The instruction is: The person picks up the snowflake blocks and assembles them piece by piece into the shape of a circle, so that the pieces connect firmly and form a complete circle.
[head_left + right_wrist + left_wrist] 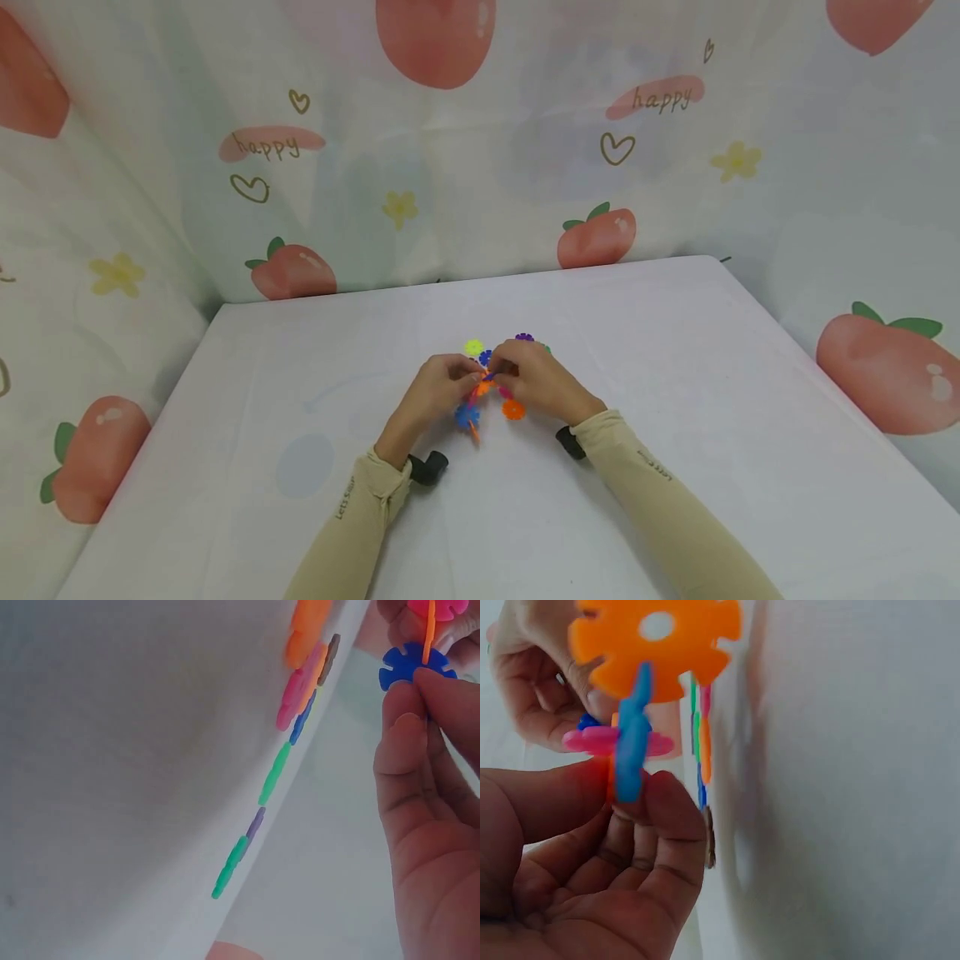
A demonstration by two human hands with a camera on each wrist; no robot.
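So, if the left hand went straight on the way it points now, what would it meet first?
Past the plastic pieces that it holds, the left hand would probably meet the dark blue disc held by the right hand; exact depth is unclear.

I have broad room on the table (675, 358) right of the right hand (536, 379) and left of the left hand (437, 387); a hand could pass on either side. Between them the joined discs (467, 416) block me. From the near edge, a lane runs between the sleeves (337, 533), narrowed by the black wrist mounts (429, 468), until the joined discs and an orange disc (513, 410) stand in my way. Just far of the hands lie a yellow disc (474, 347) and purple disc (524, 337); beyond, I have free table until the backdrop (480, 183).
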